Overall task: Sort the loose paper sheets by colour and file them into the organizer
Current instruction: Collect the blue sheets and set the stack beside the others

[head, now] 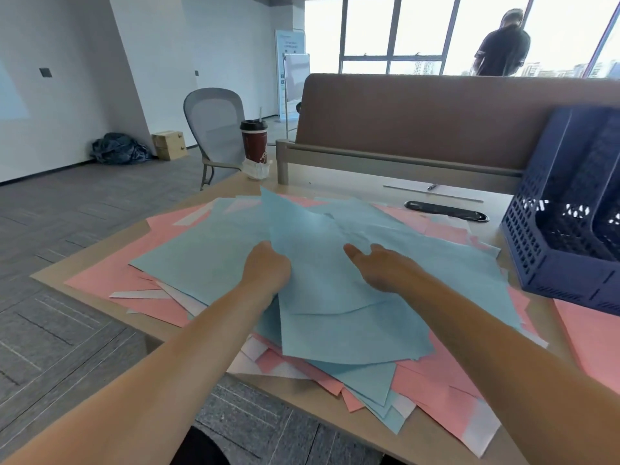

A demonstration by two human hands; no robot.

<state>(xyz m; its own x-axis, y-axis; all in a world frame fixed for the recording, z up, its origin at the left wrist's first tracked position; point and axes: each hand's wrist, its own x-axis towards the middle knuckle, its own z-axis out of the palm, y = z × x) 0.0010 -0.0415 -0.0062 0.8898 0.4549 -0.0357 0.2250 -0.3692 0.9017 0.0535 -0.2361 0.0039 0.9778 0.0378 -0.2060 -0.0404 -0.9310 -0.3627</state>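
Observation:
A loose heap of blue sheets, pink sheets and a few white sheets covers the wooden desk. My left hand grips the left edge of a small stack of blue sheets and lifts that edge off the heap. My right hand lies flat on top of the same stack, fingers straight and spread. The dark blue plastic organizer stands at the desk's right side, its slots facing me.
A red paper cup and a crumpled face mask sit at the desk's far left corner. A brown partition runs along the back. A grey chair stands beyond the desk. A person stands by the window.

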